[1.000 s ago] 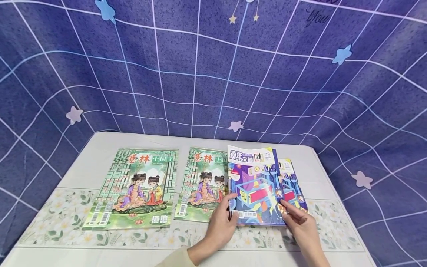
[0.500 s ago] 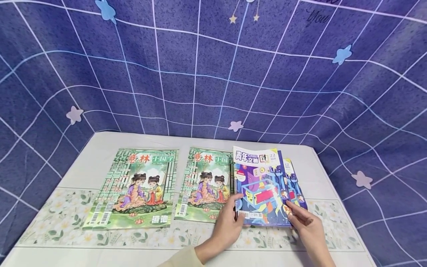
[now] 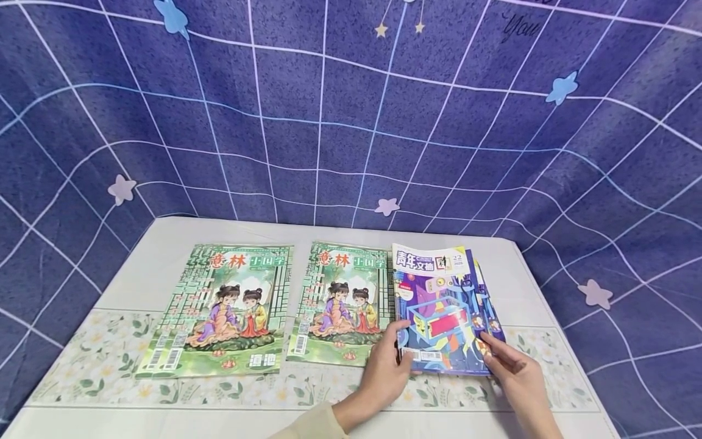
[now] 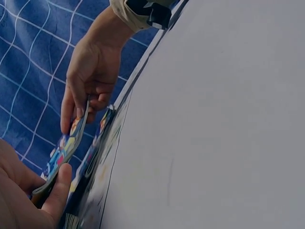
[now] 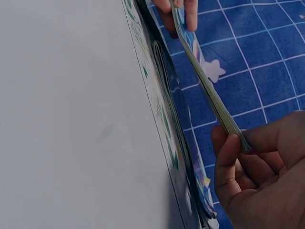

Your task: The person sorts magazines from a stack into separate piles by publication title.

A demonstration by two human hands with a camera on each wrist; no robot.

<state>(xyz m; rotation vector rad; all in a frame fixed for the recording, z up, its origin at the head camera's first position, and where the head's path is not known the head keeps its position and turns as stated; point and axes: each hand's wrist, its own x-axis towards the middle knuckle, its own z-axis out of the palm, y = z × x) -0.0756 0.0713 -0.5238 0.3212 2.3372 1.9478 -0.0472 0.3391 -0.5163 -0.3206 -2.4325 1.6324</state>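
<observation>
A purple-and-blue magazine (image 3: 439,305) is pinched at both lower sides, its near edge lifted off the table. My left hand (image 3: 386,366) grips the left edge, thumb on one face and fingers on the other. On the right edge, my right hand (image 3: 518,375) pinches the corner between thumb and fingers. The right wrist view shows the held magazine (image 5: 209,90) edge-on, apart from what lies below. Beneath it lies a matching magazine (image 3: 485,299), mostly covered. A green magazine (image 3: 351,292) lies just left of the held one, close to my left hand.
Farther left, green magazines (image 3: 236,311) lie overlapped, the top one showing two illustrated figures. They rest on a white table (image 3: 164,421) with a floral band (image 3: 99,366). A blue-purple grid-patterned cloth (image 3: 285,122) rises behind and beside the table.
Both hands have carried the purple-and-blue magazine to the right. It now covers more of the matching magazine below and uncovers the right side of the middle green one.
</observation>
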